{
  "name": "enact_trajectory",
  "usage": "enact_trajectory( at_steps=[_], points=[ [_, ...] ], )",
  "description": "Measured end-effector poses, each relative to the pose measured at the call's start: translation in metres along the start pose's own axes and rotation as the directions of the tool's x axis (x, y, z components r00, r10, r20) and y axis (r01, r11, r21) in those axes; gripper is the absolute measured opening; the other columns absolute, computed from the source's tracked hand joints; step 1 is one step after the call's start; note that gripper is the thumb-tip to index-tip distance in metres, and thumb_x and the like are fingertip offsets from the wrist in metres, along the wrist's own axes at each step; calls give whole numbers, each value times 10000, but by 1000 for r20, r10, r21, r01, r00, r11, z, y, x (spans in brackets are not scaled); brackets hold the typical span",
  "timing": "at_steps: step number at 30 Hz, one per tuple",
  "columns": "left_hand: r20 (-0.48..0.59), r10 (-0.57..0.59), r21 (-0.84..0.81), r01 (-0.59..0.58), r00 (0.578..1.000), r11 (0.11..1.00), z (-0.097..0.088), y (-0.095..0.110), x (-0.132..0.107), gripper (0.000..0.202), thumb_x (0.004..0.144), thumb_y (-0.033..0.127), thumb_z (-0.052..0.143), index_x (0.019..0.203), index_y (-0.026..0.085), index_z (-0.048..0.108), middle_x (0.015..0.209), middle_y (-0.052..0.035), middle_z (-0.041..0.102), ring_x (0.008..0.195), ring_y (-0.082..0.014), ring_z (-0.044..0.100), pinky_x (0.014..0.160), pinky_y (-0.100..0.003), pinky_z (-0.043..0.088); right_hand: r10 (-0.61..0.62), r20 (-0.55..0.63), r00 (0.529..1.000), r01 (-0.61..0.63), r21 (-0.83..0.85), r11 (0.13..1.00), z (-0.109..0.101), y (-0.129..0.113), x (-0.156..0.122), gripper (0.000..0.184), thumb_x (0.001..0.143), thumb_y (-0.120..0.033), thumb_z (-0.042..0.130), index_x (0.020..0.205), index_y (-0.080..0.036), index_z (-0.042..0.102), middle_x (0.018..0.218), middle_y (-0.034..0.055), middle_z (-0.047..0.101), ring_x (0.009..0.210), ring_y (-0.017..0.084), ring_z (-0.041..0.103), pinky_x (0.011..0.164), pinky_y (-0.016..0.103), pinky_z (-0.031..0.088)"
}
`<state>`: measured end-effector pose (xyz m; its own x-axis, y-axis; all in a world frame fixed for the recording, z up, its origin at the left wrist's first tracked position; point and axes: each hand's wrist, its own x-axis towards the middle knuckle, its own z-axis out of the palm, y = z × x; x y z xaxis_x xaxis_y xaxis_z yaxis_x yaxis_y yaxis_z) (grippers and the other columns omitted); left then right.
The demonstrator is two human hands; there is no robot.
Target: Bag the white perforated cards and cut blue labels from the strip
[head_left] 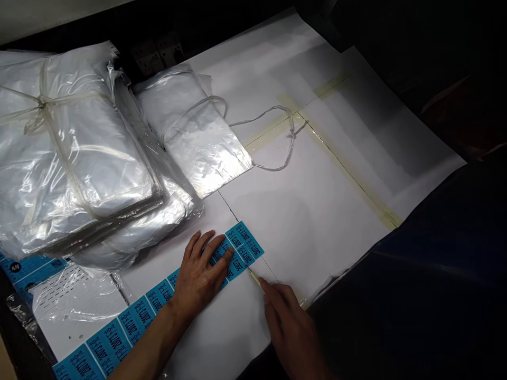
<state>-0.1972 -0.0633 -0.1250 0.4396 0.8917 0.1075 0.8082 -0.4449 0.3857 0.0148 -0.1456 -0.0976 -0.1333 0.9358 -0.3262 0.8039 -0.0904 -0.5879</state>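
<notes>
A long strip of blue labels [137, 319], printed with dark characters and "20073", runs diagonally over white paper. My left hand [200, 274] lies on the strip near its far end, fingers spread and pressing it down. My right hand [291, 322] is closed around a slim, pale yellow craft knife [255, 276]. The knife's narrow dark tip meets the near edge of the strip, just right of my left fingers, where a cut or gap seems to separate the end labels. Part of the strip is hidden beneath my left hand and forearm.
Tied clear plastic bags [79, 148] are stacked at the left. Beside them lies a flatter plastic bundle [202, 142] with a loose string loop [273, 169]. White paper [317, 211] with yellowish tape [352, 179] along dark lines covers the table. Sockets [158, 55] sit behind.
</notes>
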Motion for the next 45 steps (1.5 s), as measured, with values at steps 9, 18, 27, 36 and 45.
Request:
enact_trajectory(
  at_steps=[9,18,27,36,45],
  points=[
    [-3,-4,-1,4,1000,1000,0,-1,1,304,827,166,606,1118,250,616,1237,-99,560,1252,-304,411,1083,-556,326,5,-8,1000,-5,0,1000,-4,2,-8,417,945,-199,367,1348,-277,436,1017,67,573,802,146,625,713,280,560],
    [4,-12,-10,12,1000,1000,-1,0,0,300,834,169,599,1123,249,605,1234,-89,567,1255,-299,409,1082,-558,325,13,40,999,-15,42,999,-4,11,-18,421,950,-213,355,1362,-292,399,1099,69,546,948,160,612,821,289,548],
    [62,-70,-132,77,996,988,-12,0,6,226,866,152,510,1084,154,569,1247,-82,569,1259,-254,391,1123,-512,282,-52,-14,999,54,188,981,-3,-12,-2,392,940,-184,383,1316,-270,457,1069,62,561,959,145,607,832,235,527],
    [138,-38,-160,60,990,985,-13,-8,5,285,874,160,478,1153,162,535,1308,-70,520,1285,-239,346,1148,-488,237,24,62,998,-37,232,972,19,-27,9,417,957,-231,345,1357,-337,394,1084,45,533,961,154,586,789,286,520],
    [123,-49,-181,71,991,981,-10,-9,4,286,870,168,479,1150,167,534,1307,-66,519,1286,-240,342,1149,-487,228,32,39,999,-40,227,973,23,-26,12,412,957,-235,357,1351,-350,394,1075,36,535,958,150,579,782,278,510]
  ],
)
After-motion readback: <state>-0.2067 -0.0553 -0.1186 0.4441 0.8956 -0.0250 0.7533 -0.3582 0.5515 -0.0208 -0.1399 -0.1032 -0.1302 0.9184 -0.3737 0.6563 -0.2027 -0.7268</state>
